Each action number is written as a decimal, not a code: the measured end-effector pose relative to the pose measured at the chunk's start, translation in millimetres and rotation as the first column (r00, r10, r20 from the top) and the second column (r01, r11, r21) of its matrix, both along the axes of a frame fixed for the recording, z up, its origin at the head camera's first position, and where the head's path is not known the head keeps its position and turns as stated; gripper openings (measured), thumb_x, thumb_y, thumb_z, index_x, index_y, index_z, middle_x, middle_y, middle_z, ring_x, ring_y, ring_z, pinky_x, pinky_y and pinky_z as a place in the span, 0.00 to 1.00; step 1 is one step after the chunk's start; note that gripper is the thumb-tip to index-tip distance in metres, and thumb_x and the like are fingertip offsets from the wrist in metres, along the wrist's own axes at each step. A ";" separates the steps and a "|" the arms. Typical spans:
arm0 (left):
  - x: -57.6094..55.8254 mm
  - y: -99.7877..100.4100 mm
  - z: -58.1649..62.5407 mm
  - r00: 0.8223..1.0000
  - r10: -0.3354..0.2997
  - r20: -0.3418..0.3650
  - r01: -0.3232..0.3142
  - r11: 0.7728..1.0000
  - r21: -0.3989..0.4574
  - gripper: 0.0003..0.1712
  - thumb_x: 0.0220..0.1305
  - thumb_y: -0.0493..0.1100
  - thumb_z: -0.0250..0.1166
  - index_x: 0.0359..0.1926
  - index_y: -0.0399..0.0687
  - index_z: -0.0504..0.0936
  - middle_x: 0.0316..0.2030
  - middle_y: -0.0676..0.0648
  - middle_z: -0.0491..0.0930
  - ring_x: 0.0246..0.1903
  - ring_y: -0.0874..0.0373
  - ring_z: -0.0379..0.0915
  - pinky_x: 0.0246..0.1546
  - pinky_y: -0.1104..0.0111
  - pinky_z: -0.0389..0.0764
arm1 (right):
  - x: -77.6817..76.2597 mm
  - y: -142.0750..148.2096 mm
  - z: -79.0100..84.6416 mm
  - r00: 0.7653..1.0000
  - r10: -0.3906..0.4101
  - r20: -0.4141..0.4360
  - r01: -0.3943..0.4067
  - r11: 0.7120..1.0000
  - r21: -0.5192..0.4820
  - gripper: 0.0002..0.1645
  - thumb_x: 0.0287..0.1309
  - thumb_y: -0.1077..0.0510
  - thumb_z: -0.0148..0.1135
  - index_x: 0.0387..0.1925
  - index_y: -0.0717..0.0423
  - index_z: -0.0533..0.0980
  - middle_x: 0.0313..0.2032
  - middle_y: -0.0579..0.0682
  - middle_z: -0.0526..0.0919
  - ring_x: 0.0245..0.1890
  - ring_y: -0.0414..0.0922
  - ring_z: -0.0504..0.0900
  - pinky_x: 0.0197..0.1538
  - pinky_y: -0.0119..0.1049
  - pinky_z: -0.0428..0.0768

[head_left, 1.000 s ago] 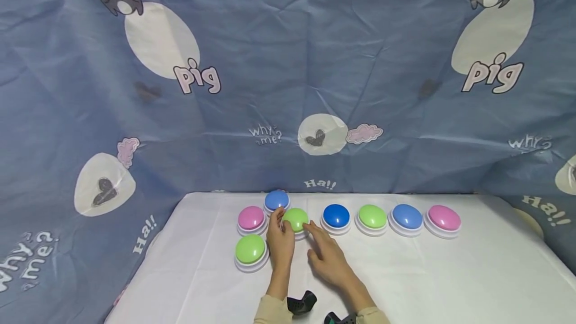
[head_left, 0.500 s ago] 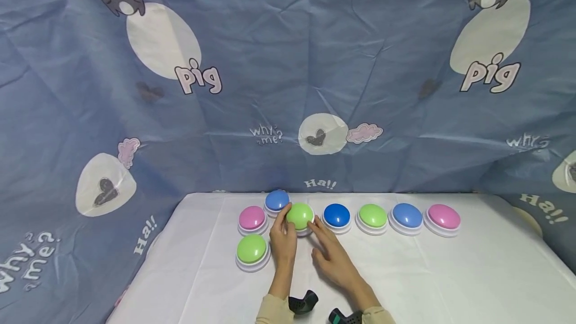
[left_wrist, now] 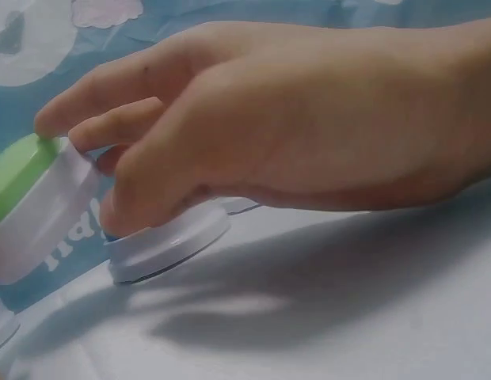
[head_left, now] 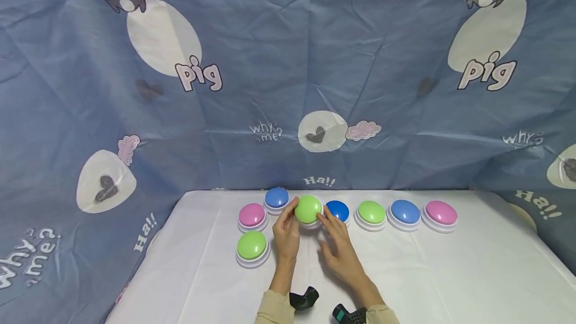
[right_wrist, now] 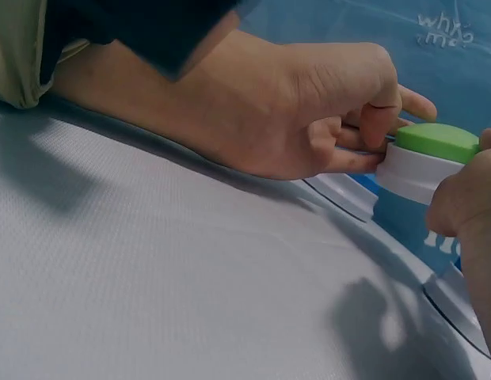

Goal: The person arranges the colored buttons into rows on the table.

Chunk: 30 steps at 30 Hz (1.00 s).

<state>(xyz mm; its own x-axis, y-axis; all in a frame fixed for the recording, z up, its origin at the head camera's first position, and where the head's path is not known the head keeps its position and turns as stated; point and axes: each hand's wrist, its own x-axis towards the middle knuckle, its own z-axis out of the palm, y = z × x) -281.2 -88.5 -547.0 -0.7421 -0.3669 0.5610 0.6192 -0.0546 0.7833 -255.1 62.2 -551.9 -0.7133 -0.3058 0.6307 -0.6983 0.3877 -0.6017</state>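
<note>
A push button with a green dome and white base (head_left: 308,210) is held tilted above the table between both hands. My left hand (head_left: 286,236) holds its left side; in the left wrist view, the fingertips of that left hand (left_wrist: 253,119) meet the rim, the thumb hanging lower. On the right side, my right hand (head_left: 342,254) has fingertips at the dome and rim, its thumb apart from it. The right wrist view has this right hand (right_wrist: 309,111) with bent fingers at the white base. Behind the right fingers stands a dark blue button (head_left: 337,210), partly covered.
Left of the hands stand a light blue button (head_left: 276,198), a pink button (head_left: 252,215) and another green button (head_left: 252,245). To the right are green (head_left: 371,212), light blue (head_left: 405,212) and pink buttons (head_left: 441,213). A patterned blue curtain (head_left: 252,154) backs the white table (head_left: 198,274).
The held green button has risen off the table and shifted right, toward the dark blue button. Both hands have moved right with it, and the right fingers now overlap the dark blue button.
</note>
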 end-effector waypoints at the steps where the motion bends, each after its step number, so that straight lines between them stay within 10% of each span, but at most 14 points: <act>1: 0.2 1.0 -0.7 1.000 -0.009 -0.001 0.009 1.000 -0.005 0.28 0.50 0.15 0.46 0.53 0.27 0.75 0.54 0.25 0.72 0.61 0.48 0.70 0.63 0.72 0.68 | 0.4 1.4 -0.5 1.000 -0.007 0.003 0.007 1.000 -0.004 0.44 0.47 0.73 0.61 0.68 0.52 0.62 0.72 0.57 0.56 0.69 0.54 0.57 0.70 0.22 0.50; 17: 36.4 21.2 18.0 0.995 -0.043 0.095 0.066 0.967 -0.247 0.28 0.45 0.13 0.51 0.49 0.29 0.78 0.59 0.30 0.72 0.62 0.37 0.65 0.66 0.71 0.63 | 16.3 20.6 -11.6 0.992 -0.074 0.107 0.084 0.992 -0.097 0.40 0.53 0.74 0.58 0.67 0.51 0.63 0.71 0.54 0.58 0.66 0.43 0.60 0.53 0.31 0.75; 30: 34.8 33.1 -3.8 0.984 -0.013 0.180 0.098 0.878 -0.469 0.33 0.47 0.23 0.63 0.53 0.54 0.80 0.66 0.49 0.67 0.67 0.53 0.61 0.70 0.64 0.59 | 44.5 34.5 22.2 0.973 -0.103 0.207 0.134 0.980 -0.146 0.37 0.52 0.78 0.54 0.65 0.59 0.65 0.69 0.59 0.61 0.63 0.49 0.65 0.51 0.34 0.79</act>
